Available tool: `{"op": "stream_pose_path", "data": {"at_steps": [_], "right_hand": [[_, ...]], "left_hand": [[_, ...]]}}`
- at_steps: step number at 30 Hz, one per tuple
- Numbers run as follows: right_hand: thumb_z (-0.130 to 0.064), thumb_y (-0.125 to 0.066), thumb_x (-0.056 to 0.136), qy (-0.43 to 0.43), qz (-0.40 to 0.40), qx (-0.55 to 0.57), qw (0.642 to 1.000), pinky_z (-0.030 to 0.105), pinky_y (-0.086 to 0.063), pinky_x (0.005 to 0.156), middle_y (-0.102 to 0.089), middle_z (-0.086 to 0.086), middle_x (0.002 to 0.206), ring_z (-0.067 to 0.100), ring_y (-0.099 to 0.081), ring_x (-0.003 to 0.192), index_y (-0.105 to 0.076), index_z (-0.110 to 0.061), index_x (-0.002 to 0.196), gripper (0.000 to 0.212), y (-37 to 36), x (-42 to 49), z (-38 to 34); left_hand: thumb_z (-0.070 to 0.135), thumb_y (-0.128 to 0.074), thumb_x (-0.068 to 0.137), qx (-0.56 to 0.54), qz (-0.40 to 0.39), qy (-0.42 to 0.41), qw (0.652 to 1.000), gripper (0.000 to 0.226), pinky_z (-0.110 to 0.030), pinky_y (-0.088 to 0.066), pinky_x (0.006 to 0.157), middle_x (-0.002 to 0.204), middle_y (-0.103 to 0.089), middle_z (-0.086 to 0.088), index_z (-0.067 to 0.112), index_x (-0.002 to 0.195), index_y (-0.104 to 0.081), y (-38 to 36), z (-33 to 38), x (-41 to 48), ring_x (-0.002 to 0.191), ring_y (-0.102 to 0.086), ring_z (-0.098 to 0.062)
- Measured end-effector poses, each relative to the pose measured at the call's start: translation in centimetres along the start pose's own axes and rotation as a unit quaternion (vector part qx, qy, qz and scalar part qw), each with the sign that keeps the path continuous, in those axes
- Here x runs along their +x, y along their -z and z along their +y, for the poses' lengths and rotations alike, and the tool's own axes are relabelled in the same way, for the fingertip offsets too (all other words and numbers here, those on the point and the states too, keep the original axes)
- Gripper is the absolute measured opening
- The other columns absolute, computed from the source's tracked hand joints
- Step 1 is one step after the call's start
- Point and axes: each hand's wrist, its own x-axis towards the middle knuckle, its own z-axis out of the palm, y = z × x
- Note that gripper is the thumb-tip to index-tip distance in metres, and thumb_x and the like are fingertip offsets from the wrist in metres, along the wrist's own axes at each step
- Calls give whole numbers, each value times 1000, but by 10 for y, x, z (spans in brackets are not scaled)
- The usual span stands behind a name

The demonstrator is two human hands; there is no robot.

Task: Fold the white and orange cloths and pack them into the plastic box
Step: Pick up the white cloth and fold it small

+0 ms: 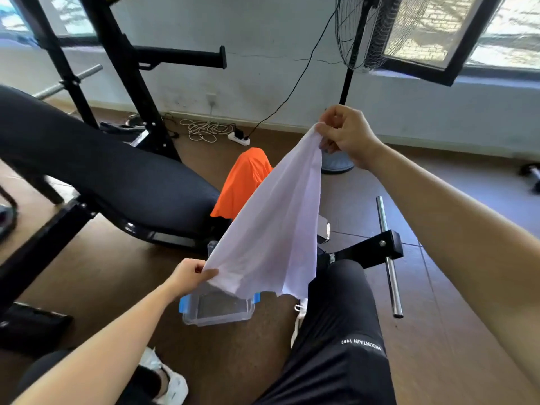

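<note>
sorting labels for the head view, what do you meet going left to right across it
black bench pad, left hand, white cloth, right hand, steel bar, dumbbell; plastic box and orange cloth overlap the white cloth, so left out

**Brown floor, gym bench, and what's sitting on them**

The brown floor carries pretty much everything here. A clear plastic box with blue clips sits right on it, open top up, near the foot of the black bench. Over by the wall there's a white power strip with a loose coil of white cable next to it, plus the round base of a standing fan. A dumbbell lies way off to the right. The orange cloth is draped at the end of the bench pad.
</note>
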Motion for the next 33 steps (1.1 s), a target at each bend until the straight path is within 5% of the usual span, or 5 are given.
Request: {"op": "stream_pose_path", "data": {"at_steps": [5, 11, 20, 26, 33], "right_hand": [[-1, -61, 96, -23, 43, -6, 999, 26, -53, 44, -58, 8, 75, 16, -63, 45, -55, -5, 97, 7, -9, 10, 14], [-2, -61, 90, 6, 22, -215, 976, 40, -61, 65, -62, 11, 79, 31, -68, 63, -63, -8, 89, 6, -17, 15, 31], [0, -55, 86, 23, -88, -436, 895, 32, -47, 80, -71, 17, 108, 39, -64, 101, -76, -9, 95, 24, -38, -3, 48], [-4, -59, 85, 16, -44, -394, 918, 31, -47, 83, -70, 17, 108, 39, -64, 103, -77, -10, 92, 20, -42, 1, 39], [-3, -57, 84, -9, 44, -259, 965, 33, -50, 94, -75, 18, 102, 37, -65, 107, -79, -11, 92, 25, -54, 5, 16]], "left_hand": [[35, -73, 90, -57, 28, 37, 997, 34, -26, -44, 66, 71, -61, -4, 2, 81, -72, 34, -15, -19, 70, -54, -16], [3, -62, 93, -311, 135, 41, 940, 19, -22, -59, 62, 71, -66, -6, 8, 75, -66, 101, -17, -33, 61, -69, -14], [10, -80, 82, -284, 272, 14, 919, 21, -15, -59, 71, 75, -76, -2, 23, 66, -81, 183, 22, -18, 65, -70, -5], [28, -83, 77, -272, 368, 15, 889, 19, -32, -59, 80, 85, -76, -3, 18, 93, -82, 216, 64, -38, 80, -72, -18], [21, -86, 56, -273, 472, 29, 838, 21, -32, -63, 78, 85, -78, 2, 30, 73, -78, 252, 60, -63, 80, -75, -17]]}}
